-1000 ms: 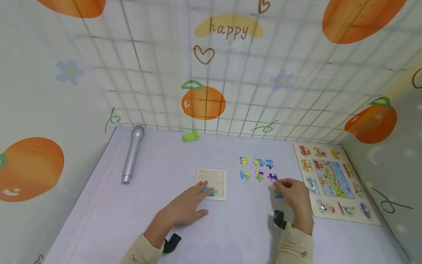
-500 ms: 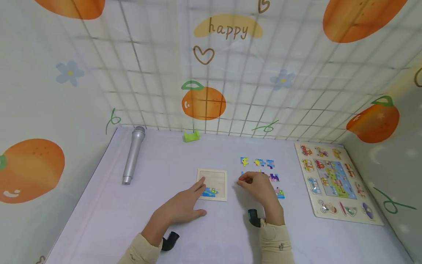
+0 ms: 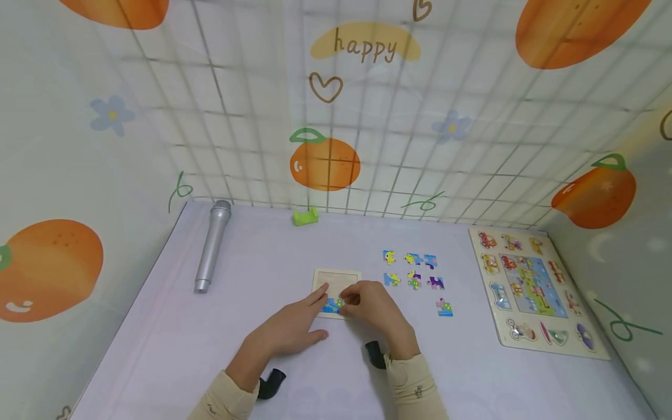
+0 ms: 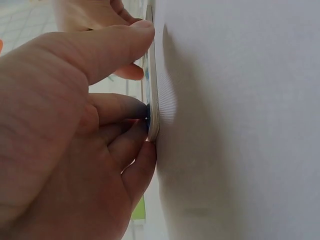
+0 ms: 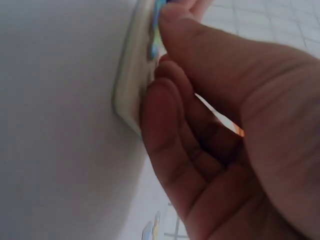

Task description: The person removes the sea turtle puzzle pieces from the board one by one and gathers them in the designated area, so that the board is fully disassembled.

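Observation:
My left hand [image 3: 291,326] lies with its fingers extended over the left side of a small square wooden puzzle tray [image 3: 355,280], fingertips right at blue pieces inside. In the left wrist view, the fingers press at the edge of the tray [image 4: 154,100]. Joined blue and green puzzle pieces [image 3: 332,305] fill part of the tray's near side. My right hand [image 3: 378,309] is at the tray's near right, thumb and fingers pinched together on a small puzzle piece mostly hidden by them. In the right wrist view, the thumb [image 5: 200,45] overlaps coloured pieces [image 5: 155,40].
Several loose puzzle pieces [image 3: 414,280] lie right of the tray, one piece [image 3: 444,307] nearer me. Farther right is a large picture puzzle board [image 3: 532,286]. A silver microphone [image 3: 212,248] lies at left, a green plastic piece [image 3: 305,217] at the back by the wall.
My right hand has travelled left from beside the loose pieces to the tray, keeping its pinch. The near loose piece it partly covered is now fully visible. My left hand has stayed at the tray.

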